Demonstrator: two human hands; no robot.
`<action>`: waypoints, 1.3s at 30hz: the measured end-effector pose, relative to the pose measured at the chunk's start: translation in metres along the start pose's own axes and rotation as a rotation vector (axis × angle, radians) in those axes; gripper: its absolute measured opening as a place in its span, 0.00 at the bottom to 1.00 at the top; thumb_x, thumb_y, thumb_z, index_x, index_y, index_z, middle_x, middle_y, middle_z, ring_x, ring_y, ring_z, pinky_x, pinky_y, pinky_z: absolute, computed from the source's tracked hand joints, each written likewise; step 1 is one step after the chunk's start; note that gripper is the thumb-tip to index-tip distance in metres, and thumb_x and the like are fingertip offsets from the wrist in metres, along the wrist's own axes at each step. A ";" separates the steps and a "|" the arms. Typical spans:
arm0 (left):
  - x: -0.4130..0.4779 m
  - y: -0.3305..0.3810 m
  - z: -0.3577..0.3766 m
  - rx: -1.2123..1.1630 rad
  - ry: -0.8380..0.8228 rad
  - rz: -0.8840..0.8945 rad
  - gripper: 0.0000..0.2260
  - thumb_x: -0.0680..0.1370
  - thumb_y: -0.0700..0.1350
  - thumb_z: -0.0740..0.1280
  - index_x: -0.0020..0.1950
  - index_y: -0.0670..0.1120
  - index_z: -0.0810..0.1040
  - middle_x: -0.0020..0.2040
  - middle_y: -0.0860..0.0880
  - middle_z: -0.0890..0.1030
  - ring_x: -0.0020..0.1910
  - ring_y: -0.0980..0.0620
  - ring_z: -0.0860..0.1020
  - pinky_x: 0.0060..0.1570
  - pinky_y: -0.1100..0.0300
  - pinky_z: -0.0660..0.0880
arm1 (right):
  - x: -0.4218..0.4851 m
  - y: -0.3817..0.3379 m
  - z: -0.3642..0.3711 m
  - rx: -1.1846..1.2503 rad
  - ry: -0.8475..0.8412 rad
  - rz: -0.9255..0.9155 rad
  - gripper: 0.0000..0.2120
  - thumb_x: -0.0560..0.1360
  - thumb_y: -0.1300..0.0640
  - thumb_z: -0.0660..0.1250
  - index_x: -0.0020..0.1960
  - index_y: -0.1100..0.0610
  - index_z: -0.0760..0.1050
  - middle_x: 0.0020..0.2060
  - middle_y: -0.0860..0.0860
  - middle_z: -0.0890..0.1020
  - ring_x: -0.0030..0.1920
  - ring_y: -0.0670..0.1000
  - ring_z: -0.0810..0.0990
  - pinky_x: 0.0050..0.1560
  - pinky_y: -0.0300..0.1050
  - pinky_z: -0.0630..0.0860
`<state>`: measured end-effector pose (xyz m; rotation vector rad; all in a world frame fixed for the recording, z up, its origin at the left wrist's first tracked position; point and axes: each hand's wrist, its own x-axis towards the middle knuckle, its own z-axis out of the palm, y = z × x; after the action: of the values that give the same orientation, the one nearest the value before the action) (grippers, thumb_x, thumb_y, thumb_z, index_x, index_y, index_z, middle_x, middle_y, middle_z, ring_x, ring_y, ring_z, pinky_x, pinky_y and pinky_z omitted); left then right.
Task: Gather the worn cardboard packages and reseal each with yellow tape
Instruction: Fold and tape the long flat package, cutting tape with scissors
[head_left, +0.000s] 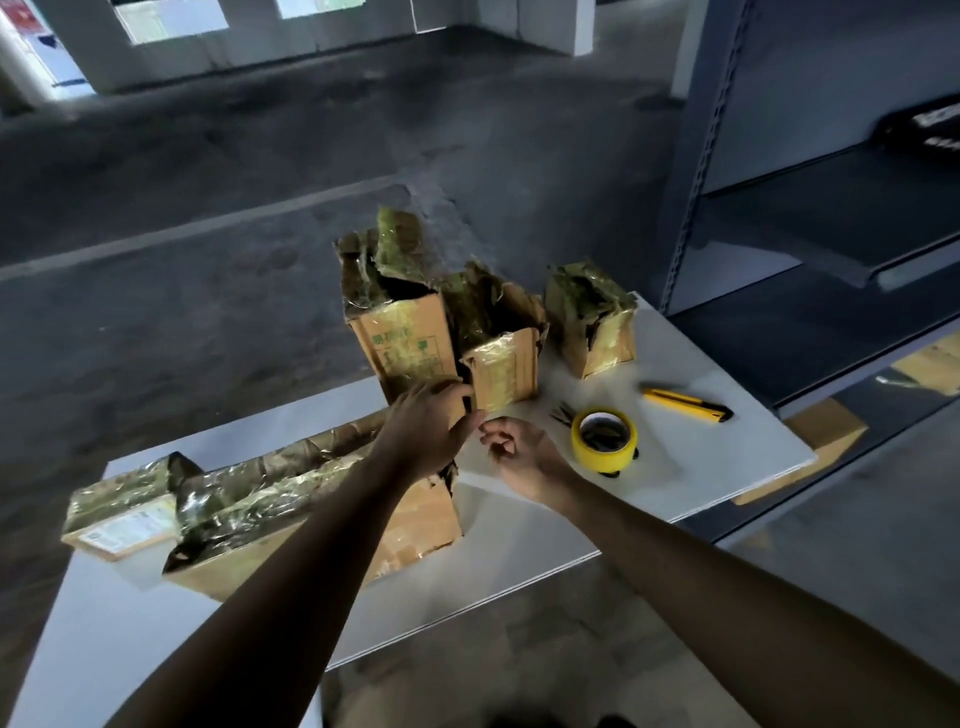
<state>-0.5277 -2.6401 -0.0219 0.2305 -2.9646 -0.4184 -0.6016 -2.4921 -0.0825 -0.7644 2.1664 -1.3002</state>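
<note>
Location: a dim concrete hall with a painted floor line and grey metal shelving (727, 156) to the right. Work surface is a white table (727, 467).

Five worn packages are on the table. A tall package (400, 332) stands at the rear centre, and a middle package (501, 364) stands touching it on the right. A small package (592, 317) sits apart, further right. A long package (291, 499) and a flat package (119, 519) lie at the near left. A yellow tape roll (602, 434) and a yellow utility knife (685, 402) lie near the right side.

Left hand (431, 426): fingers curled round the tall package's lower front corner. Right hand (519, 452): just beside it, fingers loosely bent, nothing visibly held.

Handling assessment: the cardboard looks soft and torn, with ragged, gaping tops. Old film wrap hangs crinkled and glossy, so it is probably slippery. The contents appear light. Hold is best taken low on the intact side walls, not on the frayed flaps, which would likely tear or fold.

Markings: green print on the tall package's front and a pale label on the flat package, neither legible. No brand identifiable.
</note>
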 end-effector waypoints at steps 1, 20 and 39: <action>0.006 0.004 0.004 -0.017 0.010 0.026 0.19 0.82 0.54 0.61 0.68 0.45 0.74 0.66 0.46 0.77 0.65 0.47 0.74 0.63 0.49 0.71 | 0.000 0.005 -0.004 0.001 0.039 -0.004 0.15 0.76 0.68 0.65 0.62 0.63 0.76 0.55 0.55 0.82 0.57 0.54 0.81 0.61 0.46 0.76; 0.080 0.074 0.108 -0.042 -0.240 -0.339 0.11 0.82 0.50 0.61 0.57 0.48 0.80 0.56 0.47 0.81 0.52 0.48 0.79 0.49 0.55 0.76 | 0.056 0.141 -0.108 -0.643 -0.161 0.025 0.20 0.74 0.50 0.72 0.57 0.64 0.76 0.54 0.63 0.79 0.60 0.63 0.76 0.59 0.51 0.72; 0.096 0.089 0.095 -0.334 -0.199 -0.571 0.36 0.78 0.55 0.69 0.80 0.46 0.57 0.78 0.45 0.61 0.75 0.46 0.64 0.72 0.51 0.63 | 0.055 0.087 -0.161 -0.022 -0.311 -0.110 0.04 0.75 0.62 0.69 0.43 0.59 0.75 0.33 0.48 0.70 0.34 0.44 0.68 0.33 0.33 0.65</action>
<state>-0.6483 -2.5467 -0.0763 1.0533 -2.9005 -1.0395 -0.7662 -2.3960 -0.0996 -1.0336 1.9161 -1.1252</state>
